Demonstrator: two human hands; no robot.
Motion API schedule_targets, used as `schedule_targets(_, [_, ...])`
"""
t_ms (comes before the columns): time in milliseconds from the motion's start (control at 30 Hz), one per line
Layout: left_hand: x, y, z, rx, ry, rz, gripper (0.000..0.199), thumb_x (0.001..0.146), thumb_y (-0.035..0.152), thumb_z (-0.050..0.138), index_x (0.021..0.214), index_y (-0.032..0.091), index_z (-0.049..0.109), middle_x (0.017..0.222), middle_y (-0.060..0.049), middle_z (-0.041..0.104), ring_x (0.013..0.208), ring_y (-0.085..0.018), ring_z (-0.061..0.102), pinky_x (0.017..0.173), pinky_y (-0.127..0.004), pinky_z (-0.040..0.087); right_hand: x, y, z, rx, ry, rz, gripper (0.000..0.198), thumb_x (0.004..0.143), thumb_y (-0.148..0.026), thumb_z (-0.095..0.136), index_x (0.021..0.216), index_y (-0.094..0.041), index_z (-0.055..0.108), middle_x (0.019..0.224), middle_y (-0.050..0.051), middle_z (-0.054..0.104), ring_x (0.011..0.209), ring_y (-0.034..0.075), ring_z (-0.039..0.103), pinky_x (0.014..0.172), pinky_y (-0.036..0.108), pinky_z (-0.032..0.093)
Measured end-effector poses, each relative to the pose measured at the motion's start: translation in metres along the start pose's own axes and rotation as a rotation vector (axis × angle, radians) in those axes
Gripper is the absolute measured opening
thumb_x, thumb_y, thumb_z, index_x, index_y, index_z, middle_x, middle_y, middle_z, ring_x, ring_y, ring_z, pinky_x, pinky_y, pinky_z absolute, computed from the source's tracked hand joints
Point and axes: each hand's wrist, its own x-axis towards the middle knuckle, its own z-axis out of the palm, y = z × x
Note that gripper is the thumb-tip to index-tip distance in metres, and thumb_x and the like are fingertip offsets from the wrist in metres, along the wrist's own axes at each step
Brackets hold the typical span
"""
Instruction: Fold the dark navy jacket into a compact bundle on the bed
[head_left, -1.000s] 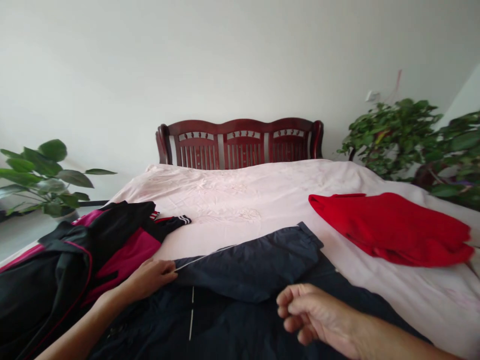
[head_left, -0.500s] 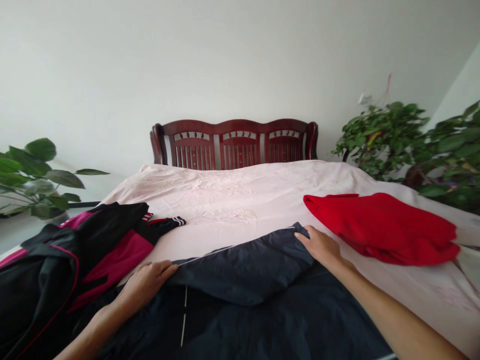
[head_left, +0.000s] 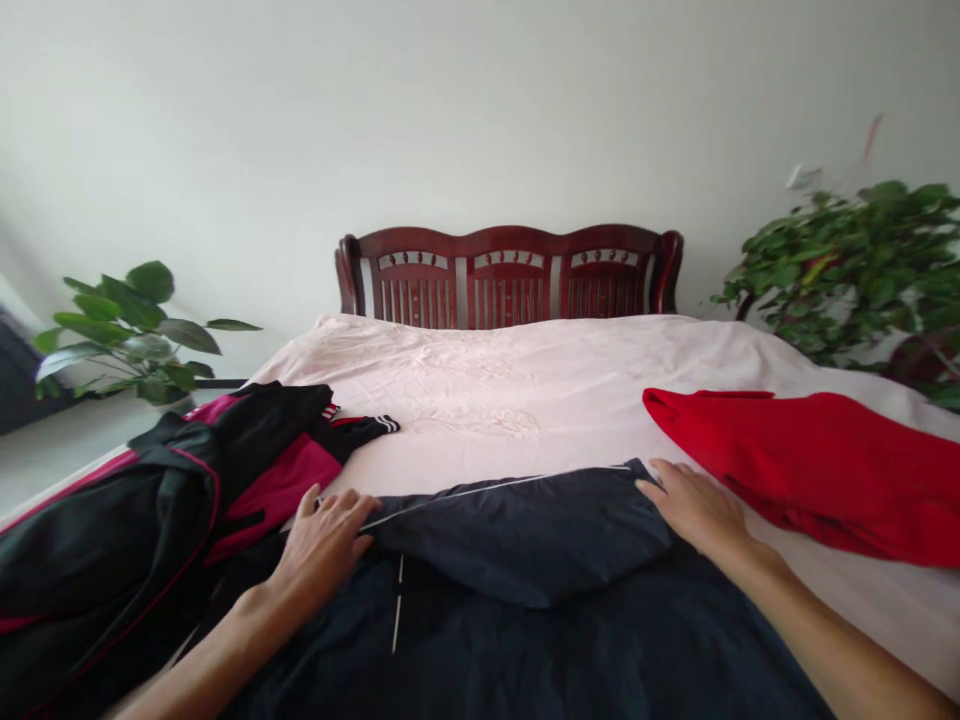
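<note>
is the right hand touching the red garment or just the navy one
Apart from the red garment: the head view shows pink sheet between it and the right hand, which lies flat on the navy garment.

On the bed [head_left: 525, 400], a jacket [head_left: 525, 600] lies at 6 o'clock with a left hand [head_left: 326, 545] and right hand [head_left: 694, 505] on its folded edge, another jacket [head_left: 150, 510] at 9 o'clock, a garment [head_left: 825, 460] at 3 o'clock, and the headboard [head_left: 510, 275] at 12 o'clock.

Single head cam, worn at bed [head_left: 525, 400] foot, faces fwd/down toward headboard [head_left: 510, 275]; near field covers both forearms, close range.
</note>
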Motion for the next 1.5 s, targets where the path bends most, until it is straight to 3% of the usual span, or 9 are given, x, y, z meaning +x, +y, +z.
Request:
schedule_targets(167, [-0.013,0.05,0.011,-0.07,0.012,0.189,0.051,0.095,0.041,0.053,0.145,0.033,0.044,0.155,-0.008,0.044,0.143,-0.029,0.039,0.12,-0.056,0.023,-0.013,-0.065,-0.009,0.014,0.305,-0.384,0.05,0.097,-0.041,0.038,0.137,-0.016,0.052,0.138,0.016,0.058,0.129,0.031,0.051,0.106,0.048,0.041])
schedule_targets(267, [-0.017,0.063,0.029,-0.128,-0.106,0.19,0.066,0.094,0.046,0.053,0.154,0.031,0.03,0.163,-0.01,0.027,0.15,-0.032,0.023,0.12,-0.059,0.021,-0.021,-0.085,0.006,0.03,0.242,-0.541,0.052,0.096,-0.045,0.038,0.141,-0.022,0.051,0.146,0.011,0.053,0.142,0.031,0.038,0.117,0.054,0.025])
schedule_targets(367, [-0.024,0.054,0.031,-0.247,-0.204,0.221,0.074,0.091,0.042,0.058,0.156,0.03,0.025,0.165,-0.008,0.019,0.152,-0.031,0.014,0.122,-0.057,0.017,-0.023,-0.072,0.03,0.039,0.084,-0.535,0.052,0.094,-0.042,0.037,0.14,-0.024,0.052,0.15,0.009,0.05,0.144,0.028,0.035,0.118,0.053,0.021])
schedule_targets(500, [-0.047,0.017,0.008,-0.557,-0.229,0.183,0.046,0.094,0.039,0.051,0.139,0.031,0.056,0.154,-0.002,0.046,0.143,-0.024,0.04,0.12,-0.043,0.031,-0.014,-0.049,0.043,0.069,-0.035,-0.504,0.055,0.092,-0.038,0.038,0.143,-0.022,0.049,0.156,0.008,0.042,0.147,0.025,0.03,0.12,0.048,0.019])
schedule_targets(667, [-0.094,-0.035,-0.009,-0.638,0.045,-0.219,0.033,0.094,0.037,0.047,0.113,0.024,0.07,0.117,-0.003,0.072,0.112,-0.021,0.065,0.102,-0.033,0.048,-0.013,-0.076,0.015,0.075,-0.111,-0.321,0.052,0.089,-0.033,0.048,0.138,-0.019,0.055,0.15,0.012,0.049,0.141,0.031,0.04,0.116,0.052,0.03])
schedule_targets(900, [-0.118,-0.048,0.004,-0.417,0.083,-0.221,0.032,0.094,0.032,0.044,0.109,0.026,0.072,0.123,-0.003,0.071,0.126,-0.025,0.058,0.11,-0.041,0.041,-0.073,-0.204,-0.043,0.476,-0.101,-0.718,0.034,0.09,-0.02,0.048,0.116,-0.022,0.07,0.122,0.006,0.068,0.117,0.02,0.058,0.106,0.033,0.041])
schedule_targets(1133, [-0.086,-0.038,0.02,-0.042,0.045,-0.148,0.039,0.098,0.033,0.044,0.133,0.03,0.059,0.137,-0.007,0.062,0.146,-0.032,0.032,0.118,-0.064,0.015,-0.1,-0.323,-0.043,0.4,-0.06,-0.891,0.026,0.088,-0.022,0.057,0.112,-0.02,0.067,0.117,0.008,0.065,0.112,0.022,0.056,0.098,0.034,0.045])
schedule_targets(1300, [-0.083,-0.032,0.021,0.015,0.017,-0.22,0.046,0.096,0.028,0.045,0.142,0.029,0.05,0.139,-0.01,0.058,0.144,-0.031,0.035,0.117,-0.063,0.018,-0.095,-0.35,-0.029,0.213,-0.037,-0.892,0.024,0.087,-0.017,0.055,0.108,-0.013,0.065,0.113,0.015,0.063,0.109,0.029,0.056,0.09,0.041,0.047])
schedule_targets(1500, [-0.08,-0.032,0.025,0.01,0.01,-0.278,0.048,0.095,0.031,0.043,0.143,0.028,0.049,0.142,-0.012,0.053,0.139,-0.031,0.04,0.115,-0.061,0.021,-0.09,-0.337,-0.031,0.273,-0.049,-0.936,0.03,0.095,-0.012,0.042,0.104,-0.021,0.069,0.104,0.008,0.067,0.103,0.021,0.059,0.085,0.031,0.047])
